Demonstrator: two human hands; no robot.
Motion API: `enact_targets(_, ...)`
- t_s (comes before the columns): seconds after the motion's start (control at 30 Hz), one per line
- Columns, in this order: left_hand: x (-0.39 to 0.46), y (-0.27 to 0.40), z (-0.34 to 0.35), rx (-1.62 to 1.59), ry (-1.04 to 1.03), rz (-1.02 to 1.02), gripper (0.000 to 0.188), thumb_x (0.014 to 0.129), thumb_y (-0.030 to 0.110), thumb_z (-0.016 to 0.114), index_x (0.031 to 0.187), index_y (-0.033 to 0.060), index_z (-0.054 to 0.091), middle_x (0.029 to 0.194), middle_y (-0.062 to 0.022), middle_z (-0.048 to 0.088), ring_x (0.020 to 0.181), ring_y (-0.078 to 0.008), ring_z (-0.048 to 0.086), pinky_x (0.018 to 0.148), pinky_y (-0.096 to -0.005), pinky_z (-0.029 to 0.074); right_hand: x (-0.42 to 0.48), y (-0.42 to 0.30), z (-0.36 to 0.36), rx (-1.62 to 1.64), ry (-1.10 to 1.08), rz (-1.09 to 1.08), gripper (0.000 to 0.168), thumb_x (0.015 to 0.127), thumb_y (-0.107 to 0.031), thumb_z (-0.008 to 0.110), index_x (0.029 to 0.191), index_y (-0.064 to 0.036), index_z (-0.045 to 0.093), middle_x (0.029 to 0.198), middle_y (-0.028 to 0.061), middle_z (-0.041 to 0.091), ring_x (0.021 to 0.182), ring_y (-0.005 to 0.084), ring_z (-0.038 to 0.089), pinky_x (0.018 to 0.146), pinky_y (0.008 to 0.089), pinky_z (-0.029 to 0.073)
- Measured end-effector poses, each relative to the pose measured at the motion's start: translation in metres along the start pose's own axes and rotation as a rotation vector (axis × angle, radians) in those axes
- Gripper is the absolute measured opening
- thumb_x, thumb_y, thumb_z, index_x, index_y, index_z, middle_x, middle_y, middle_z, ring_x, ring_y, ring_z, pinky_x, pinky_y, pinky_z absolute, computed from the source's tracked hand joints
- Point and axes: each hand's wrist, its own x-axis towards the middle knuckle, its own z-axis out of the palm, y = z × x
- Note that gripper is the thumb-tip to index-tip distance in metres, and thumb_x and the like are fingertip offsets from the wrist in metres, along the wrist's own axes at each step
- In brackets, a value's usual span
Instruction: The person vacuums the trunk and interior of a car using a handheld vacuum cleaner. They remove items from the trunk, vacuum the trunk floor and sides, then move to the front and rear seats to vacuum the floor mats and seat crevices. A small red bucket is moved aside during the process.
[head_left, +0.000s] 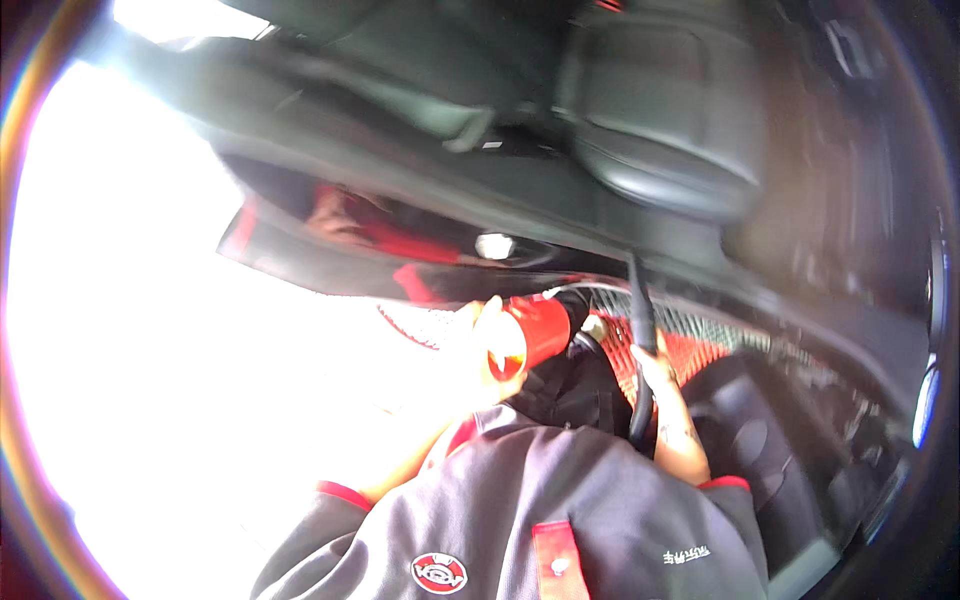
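My left hand (487, 352), strongly washed out by bright light, is closed around a red cylindrical object (540, 330) with a dark end; its exact kind is unclear. My right hand (655, 366) grips a black vacuum-type hose or wand (643, 322), whose narrow upper end points toward the car's sill (585, 255). Below and between the hands hangs something black (577, 386), partly hidden by the grey work shirt.
A dark leather car seat (667, 112) fills the upper right, inside the car. An open car door (337, 262) extends to the left with red reflections. Red grating (697, 352) lies on the floor beside the car.
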Motion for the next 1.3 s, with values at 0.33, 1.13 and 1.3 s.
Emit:
enact_targets(0.33, -0.234, -0.191, -0.053, -0.081, 0.308, -0.691, 0.107, 0.059, 0.025, 0.088, 0.145, 0.0012, 0.03, 0.13, -0.0238, 0.044, 0.12, -0.039, 0.05, 0.103, -0.0429, 0.045, -0.103, -0.038, 0.136, -1.0, -0.329, 0.11, 0.091, 0.081, -0.025, 0.073, 0.155, -0.023, 0.022, 0.097, 0.0176, 0.068, 0.065, 0.028, 0.068, 0.058, 0.0411, 0.057)
enact_targets(1.13, -0.412, -0.648, -0.26, -0.335, 0.717, -1.125, 0.107, 0.059, 0.025, 0.087, 0.147, 0.0031, 0.03, 0.137, -0.0189, 0.041, 0.123, -0.0355, 0.051, 0.102, -0.0421, 0.047, -0.204, -0.091, 0.844, -1.642, -0.799, -0.727, 0.078, 0.076, -0.048, 0.075, 0.143, -0.022, 0.045, 0.121, 0.0219, 0.064, 0.115, 0.0376, 0.061, 0.099, 0.0431, 0.048)
enact_targets(1.3, -0.394, -0.754, -0.313, -0.348, 0.736, -1.265, 0.108, 0.058, 0.028, 0.087, 0.148, 0.0058, 0.031, 0.138, -0.0179, 0.041, 0.124, -0.0353, 0.05, 0.102, -0.0433, 0.046, -0.177, -0.125, 1.021, -1.503, -0.822, -0.726, 0.076, 0.076, -0.048, 0.075, 0.138, -0.013, 0.049, 0.114, 0.0203, 0.068, 0.105, 0.0355, 0.066, 0.093, 0.0418, 0.051)
